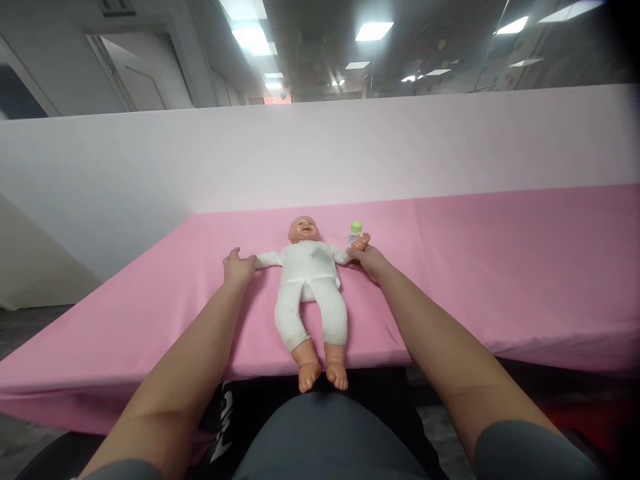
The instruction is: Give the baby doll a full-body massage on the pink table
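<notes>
A baby doll [310, 280] in a white suit lies on its back on the pink-covered table [500, 267], its bare feet hanging over the near edge. My left hand [238, 265] grips the end of the doll's arm on the left. My right hand [367, 259] holds the doll's other arm near its raised hand. A small bottle [355, 233] with a green cap stands just behind that doll hand.
A white partition [320, 160] rises behind the table. The pink cloth drapes over the table's near edge. Grey floor shows at the far left. My dark-clothed lap is right below the doll's feet.
</notes>
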Motion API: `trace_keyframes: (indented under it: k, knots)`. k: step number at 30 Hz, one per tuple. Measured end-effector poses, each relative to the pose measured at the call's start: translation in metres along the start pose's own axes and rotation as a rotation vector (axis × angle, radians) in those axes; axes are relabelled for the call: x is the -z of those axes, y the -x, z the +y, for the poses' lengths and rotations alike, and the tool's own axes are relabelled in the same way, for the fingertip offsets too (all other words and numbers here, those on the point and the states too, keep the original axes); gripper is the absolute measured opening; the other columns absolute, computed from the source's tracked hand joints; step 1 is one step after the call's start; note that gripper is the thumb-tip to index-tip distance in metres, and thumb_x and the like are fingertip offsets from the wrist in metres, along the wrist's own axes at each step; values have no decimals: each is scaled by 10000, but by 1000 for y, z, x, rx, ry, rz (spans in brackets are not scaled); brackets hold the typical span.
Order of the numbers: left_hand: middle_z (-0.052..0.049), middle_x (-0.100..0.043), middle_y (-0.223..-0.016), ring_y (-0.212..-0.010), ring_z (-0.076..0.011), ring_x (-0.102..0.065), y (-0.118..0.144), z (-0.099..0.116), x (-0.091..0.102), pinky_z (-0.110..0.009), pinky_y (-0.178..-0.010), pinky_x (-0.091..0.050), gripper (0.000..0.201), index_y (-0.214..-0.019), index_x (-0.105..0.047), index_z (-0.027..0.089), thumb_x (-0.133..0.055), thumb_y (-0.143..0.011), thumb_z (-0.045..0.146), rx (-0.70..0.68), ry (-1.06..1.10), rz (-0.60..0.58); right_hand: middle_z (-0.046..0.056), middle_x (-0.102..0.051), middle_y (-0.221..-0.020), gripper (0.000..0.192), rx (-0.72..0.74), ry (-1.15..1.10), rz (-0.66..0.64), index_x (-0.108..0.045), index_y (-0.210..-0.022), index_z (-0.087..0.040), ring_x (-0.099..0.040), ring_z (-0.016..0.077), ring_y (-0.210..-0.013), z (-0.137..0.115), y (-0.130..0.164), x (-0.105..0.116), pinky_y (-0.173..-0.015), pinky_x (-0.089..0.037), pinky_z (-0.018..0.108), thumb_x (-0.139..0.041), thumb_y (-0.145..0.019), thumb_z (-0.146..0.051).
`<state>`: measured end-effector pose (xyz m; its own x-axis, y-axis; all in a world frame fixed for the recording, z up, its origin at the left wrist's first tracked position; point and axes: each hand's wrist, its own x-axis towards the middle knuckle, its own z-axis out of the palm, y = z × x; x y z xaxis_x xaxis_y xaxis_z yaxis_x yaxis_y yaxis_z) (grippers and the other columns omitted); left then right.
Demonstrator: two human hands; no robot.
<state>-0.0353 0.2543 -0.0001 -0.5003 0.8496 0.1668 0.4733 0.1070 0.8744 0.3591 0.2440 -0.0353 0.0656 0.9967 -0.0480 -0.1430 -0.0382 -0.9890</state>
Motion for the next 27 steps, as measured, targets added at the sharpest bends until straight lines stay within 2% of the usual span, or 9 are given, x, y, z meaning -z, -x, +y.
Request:
trace_keyframes:
  k: [3,6,10,13,16,19,22,25,27]
  knots:
    - [-226,-454,-1553,-1141,-424,-678,-2,-1,0,-500,-910,-552,784,-1427,-565,229,-786,-683,341,1,-16,-4,89,-756,-1200,308,-7,14,25,-694,-1120,-193,-738,219,-1082,0,-1,0,-828,-668,291,-814,-859,-304]
    - [-246,-480,-1532,-1152,-427,-668,-5,-4,1,-513,-952,-527,748,-1389,-597,211,-787,-679,353,-27,-80,-59,95,-757,-1206,308,-16,23,42,-696,-1120,-189,-743,217,-1068,-3,1,-1,-796,-668,276,-809,-867,-323]
    - [-274,-504,-1497,-1324,-491,-545,-5,-4,2,-566,-1084,-421,611,-1210,-679,193,-823,-652,396,-96,-226,-103,89,-765,-1181,301,-10,30,36,-696,-1121,-193,-748,209,-1041,-5,3,-1,-759,-663,256,-798,-877,-338]
    - [-267,-585,-1400,-1355,-519,-496,0,-1,3,-608,-1127,-346,546,-1062,-692,211,-862,-605,457,-109,-296,-145,85,-768,-1156,311,-7,21,34,-692,-1121,-200,-747,211,-1030,-4,3,0,-742,-665,256,-809,-861,-324]
    - [-257,-645,-1291,-1390,-547,-431,11,9,5,-674,-1163,-229,490,-908,-666,226,-895,-557,479,-140,-375,-131,88,-760,-1166,324,-6,13,39,-687,-1112,-202,-746,210,-1017,-3,2,0,-722,-665,250,-821,-842,-321]
    - [-274,-599,-1372,-1454,-548,-342,33,26,7,-697,-1179,-168,438,-938,-678,219,-868,-628,464,-302,-475,-111,88,-749,-1187,348,-3,25,57,-683,-1111,-202,-745,202,-997,-1,0,1,-698,-664,245,-834,-824,-329]
    - [-211,-566,-1478,-1457,-468,-398,69,41,17,-624,-1218,-225,452,-1171,-701,245,-770,-783,465,-487,-470,-174,85,-748,-1186,361,-3,42,55,-685,-1116,-202,-746,199,-985,1,-1,2,-700,-665,251,-837,-817,-335]
    - [-138,-548,-1537,-1473,-389,-439,118,46,37,-536,-1244,-299,548,-1374,-660,271,-689,-880,507,-653,-365,-411,94,-754,-1163,334,-5,53,31,-693,-1099,-189,-750,200,-969,1,0,2,-709,-661,252,-826,-825,-326]
    - [-126,-442,-1640,-1547,-396,-345,153,43,52,-552,-1244,-323,685,-1479,-602,301,-710,-864,583,-695,-341,-601,101,-758,-1145,323,2,55,15,-697,-1094,-181,-752,205,-963,0,0,1,-707,-657,250,-823,-829,-316]
